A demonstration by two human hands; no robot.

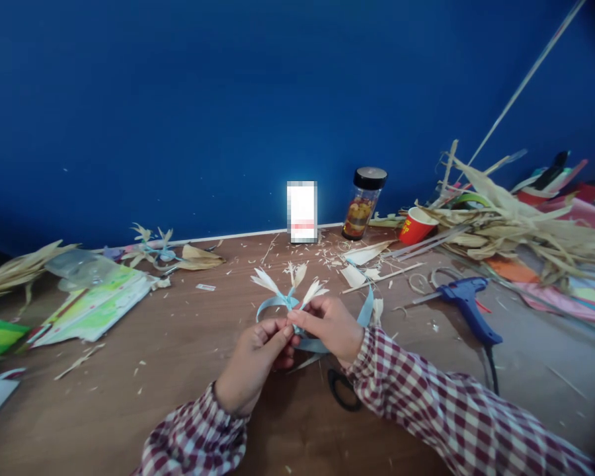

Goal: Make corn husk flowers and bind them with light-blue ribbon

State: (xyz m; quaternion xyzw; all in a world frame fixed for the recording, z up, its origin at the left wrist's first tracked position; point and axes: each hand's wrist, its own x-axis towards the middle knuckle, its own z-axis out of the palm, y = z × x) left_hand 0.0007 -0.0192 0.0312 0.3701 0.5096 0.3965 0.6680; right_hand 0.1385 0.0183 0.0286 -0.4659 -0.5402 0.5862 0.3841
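Observation:
Above the middle of the table, my left hand (pixel 265 350) and my right hand (pixel 330 324) meet, thumbs and fingertips pinched together. Between them is a small corn-husk piece (pixel 291 281) with three pale, frayed tufts spreading upward, bound with light blue ribbon (pixel 272 304). My left fingers grip its lower end; my right fingers pinch it just above. A longer loop of the ribbon trails to the right behind my right wrist. The exact spot being pinched is hidden by my fingertips. Black scissor handles (pixel 344 390) show partly below my right wrist.
A blue glue gun (pixel 469 304) with its cord lies at right. Behind stand a red paper cup (pixel 417 226), a lidded tea bottle (pixel 364 203) and heaped dry corn husks (pixel 496 218). A painted sheet (pixel 102 307) and similar ribbon-tied husk pieces (pixel 161 248) lie left. Scraps litter the table.

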